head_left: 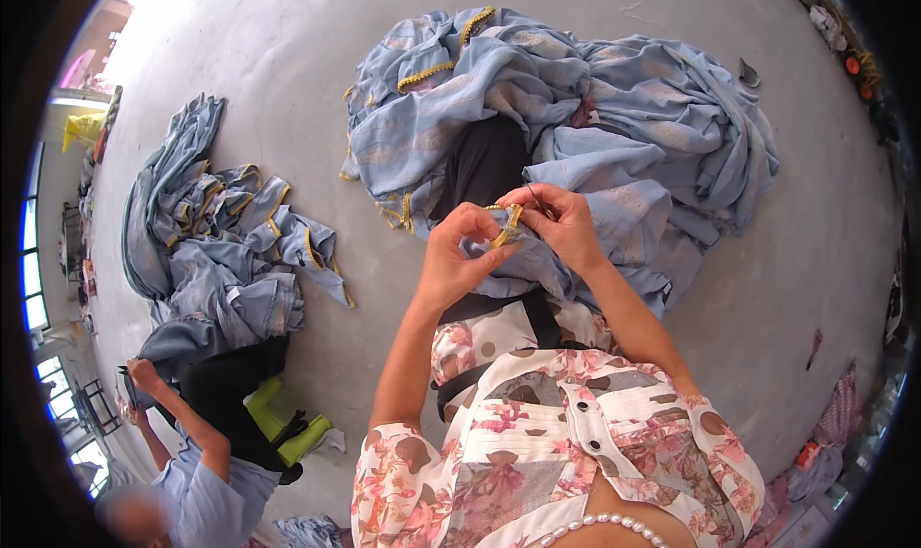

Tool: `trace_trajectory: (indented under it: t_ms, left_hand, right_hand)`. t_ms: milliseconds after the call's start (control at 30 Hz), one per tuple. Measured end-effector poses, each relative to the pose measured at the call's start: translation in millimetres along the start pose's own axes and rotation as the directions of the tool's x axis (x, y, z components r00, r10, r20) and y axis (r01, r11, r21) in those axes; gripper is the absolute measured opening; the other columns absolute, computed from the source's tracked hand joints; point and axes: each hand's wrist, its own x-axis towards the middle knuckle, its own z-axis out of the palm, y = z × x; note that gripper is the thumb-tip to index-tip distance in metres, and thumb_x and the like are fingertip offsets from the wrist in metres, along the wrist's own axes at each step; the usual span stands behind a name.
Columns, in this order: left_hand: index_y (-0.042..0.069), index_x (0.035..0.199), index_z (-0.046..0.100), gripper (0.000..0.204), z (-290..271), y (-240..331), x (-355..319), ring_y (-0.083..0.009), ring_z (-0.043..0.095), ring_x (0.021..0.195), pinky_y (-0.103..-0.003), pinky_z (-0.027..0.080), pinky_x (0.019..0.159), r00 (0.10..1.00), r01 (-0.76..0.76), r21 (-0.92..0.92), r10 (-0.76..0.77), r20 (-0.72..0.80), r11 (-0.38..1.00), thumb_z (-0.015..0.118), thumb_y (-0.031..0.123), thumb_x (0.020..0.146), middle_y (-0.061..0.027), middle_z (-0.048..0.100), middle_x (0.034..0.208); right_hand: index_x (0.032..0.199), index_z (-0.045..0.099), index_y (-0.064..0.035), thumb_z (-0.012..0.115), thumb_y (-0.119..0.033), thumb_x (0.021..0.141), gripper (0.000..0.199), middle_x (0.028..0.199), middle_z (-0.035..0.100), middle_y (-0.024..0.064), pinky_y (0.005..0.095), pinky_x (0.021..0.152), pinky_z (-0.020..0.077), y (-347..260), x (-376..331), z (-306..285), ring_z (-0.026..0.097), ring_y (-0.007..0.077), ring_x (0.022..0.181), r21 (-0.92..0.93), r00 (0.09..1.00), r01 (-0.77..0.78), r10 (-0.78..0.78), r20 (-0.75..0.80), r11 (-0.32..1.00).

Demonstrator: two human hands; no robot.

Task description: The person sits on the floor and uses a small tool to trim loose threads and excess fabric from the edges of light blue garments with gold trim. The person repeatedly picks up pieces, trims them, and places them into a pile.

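Floral blouse (576, 433) with dark buttons fills the lower frame, a string of pearls at the very bottom edge. Both forearms rise from it to meet at centre. Left hand (459, 256) has its fingers curled tight, pinching a fold of blue cloth and the gold trim (506, 227). Right hand (561, 224) pinches the same trim from the other side, fingers narrow; a thin dark sliver shows between them, too small to identify. Trim runs short and slanted between the two hands, touching both, neither nearer. Blue cloth (614, 126) spreads over the lap onto the grey floor (288, 30). Lower left, another person (206, 471) handles a second cloth pile (216, 251).
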Motion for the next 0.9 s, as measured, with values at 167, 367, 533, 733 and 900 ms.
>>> trace_trajectory:
  t_ms: [167, 367, 533, 733, 900]
  left_hand:
    - [0.005, 0.082, 0.057, 0.019, 1.3, -7.9, -0.3, -0.0033, 0.049, 0.067, -0.017, 0.040, 0.063, 0.997, 0.066, -0.216, -0.073, -0.025, 0.974, 0.074, 0.007, 0.075, 0.0043, 0.056, 0.079]
    - [0.001, 0.091, 0.061, 0.015, 17.5, 10.2, -7.0, 0.0009, 0.047, 0.064, -0.014, 0.037, 0.057, 0.905, 0.356, -0.537, -0.426, -0.006, 0.765, 0.070, 0.007, 0.081, 0.0066, 0.056, 0.073]
    - [-0.002, 0.092, 0.064, 0.016, 26.9, 15.6, -7.4, -0.0009, 0.050, 0.066, -0.017, 0.042, 0.058, 0.941, 0.228, -0.185, -0.265, -0.210, 0.956, 0.069, 0.008, 0.080, 0.0030, 0.060, 0.074]
    - [-0.003, 0.096, 0.066, 0.020, 26.5, 20.1, -5.3, -0.0023, 0.052, 0.066, -0.019, 0.044, 0.059, 0.945, 0.268, -0.144, -0.289, -0.155, 0.953, 0.069, 0.009, 0.079, 0.0003, 0.063, 0.074]
    - [-0.002, 0.097, 0.065, 0.019, 27.8, 15.4, -7.5, -0.0018, 0.051, 0.070, -0.017, 0.043, 0.061, 0.927, 0.271, -0.295, -0.331, -0.178, 0.916, 0.068, 0.010, 0.083, 0.0018, 0.062, 0.079]
  right_hand:
    - [0.098, 0.062, 0.0007, 0.057, 0.003, 0.086, 0.014, 0.092, 0.065, 0.0034, 0.0164, 0.060, 0.0434, -6.9, -0.2, -7.3, 0.053, 0.0025, 0.070, -0.075, 0.999, -0.045, 0.043, -0.031, 0.996]
    - [0.105, 0.062, -0.0017, 0.065, -0.002, 0.082, 0.023, 0.084, 0.063, -0.0011, 0.0153, 0.051, 0.0372, -13.5, 3.3, -9.1, 0.046, -0.0002, 0.060, -0.357, 0.969, 0.088, -0.163, -0.186, 0.930]
    - [0.108, 0.061, -0.0003, 0.068, -0.001, 0.078, 0.031, 0.071, 0.053, -0.0053, 0.0152, 0.050, 0.0300, -56.7, -5.5, -1.6, 0.036, -0.0004, 0.057, -0.435, 0.996, 0.080, -0.085, 0.010, 0.897]
    - [0.089, 0.060, -0.0012, 0.070, -0.007, 0.078, 0.016, 0.067, 0.056, 0.0043, 0.0212, 0.052, 0.0407, -46.2, 1.3, -1.1, 0.050, 0.0058, 0.057, -0.518, 0.991, 0.112, -0.131, 0.001, 0.848]
    - [0.088, 0.057, -0.0008, 0.067, -0.014, 0.084, 0.017, 0.067, 0.057, 0.0025, 0.0207, 0.053, 0.0405, -30.0, 0.8, -4.3, 0.050, 0.0045, 0.059, 0.003, 0.994, -0.007, 0.007, -0.109, 1.000]
